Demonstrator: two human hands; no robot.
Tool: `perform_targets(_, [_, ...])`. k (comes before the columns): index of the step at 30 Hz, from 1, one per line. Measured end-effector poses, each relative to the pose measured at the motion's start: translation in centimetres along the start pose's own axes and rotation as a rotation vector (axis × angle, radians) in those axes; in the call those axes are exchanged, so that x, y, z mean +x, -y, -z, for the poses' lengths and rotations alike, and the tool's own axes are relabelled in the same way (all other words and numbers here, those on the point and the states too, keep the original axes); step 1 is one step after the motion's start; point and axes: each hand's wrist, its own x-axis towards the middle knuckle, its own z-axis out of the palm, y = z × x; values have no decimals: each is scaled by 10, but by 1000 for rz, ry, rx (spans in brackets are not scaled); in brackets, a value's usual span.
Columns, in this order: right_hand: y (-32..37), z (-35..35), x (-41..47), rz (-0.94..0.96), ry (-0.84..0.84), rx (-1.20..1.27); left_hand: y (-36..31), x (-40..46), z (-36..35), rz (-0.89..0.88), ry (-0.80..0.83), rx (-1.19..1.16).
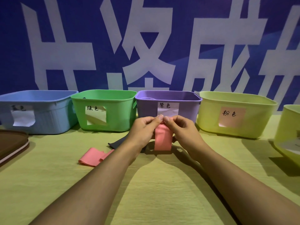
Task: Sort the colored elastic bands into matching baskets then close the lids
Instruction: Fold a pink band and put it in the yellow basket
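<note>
A pink elastic band [162,139] hangs folded between my hands, in front of the purple basket [168,106]. My left hand [142,130] and my right hand [181,129] both pinch its top edge with thumb and fingertips. A second pink band [92,157] lies crumpled on the table to the left. A dark grey band [117,142] lies partly hidden behind my left wrist. The blue basket [42,114], green basket [113,114] and yellow basket with a pink label [253,114] stand in a row, all without lids.
A brown lid [11,144] lies at the table's left edge. Another yellow basket [287,132] is cut off at the right edge. A yellow-green cloth [154,184] covers the table. A blue banner with white characters stands behind the baskets.
</note>
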Motion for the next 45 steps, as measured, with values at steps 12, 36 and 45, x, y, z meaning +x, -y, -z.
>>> perform_targets(12, [-3,4,4,-36,-2,20,5,8,3,-15,-9,-41])
perform_targets(36, [-5,5,7,-70,-53,38,-1,3,4,-71,3,-74])
perform_targets(45, [0,1,3,-14,37,56,3,5,2,68,-26,44])
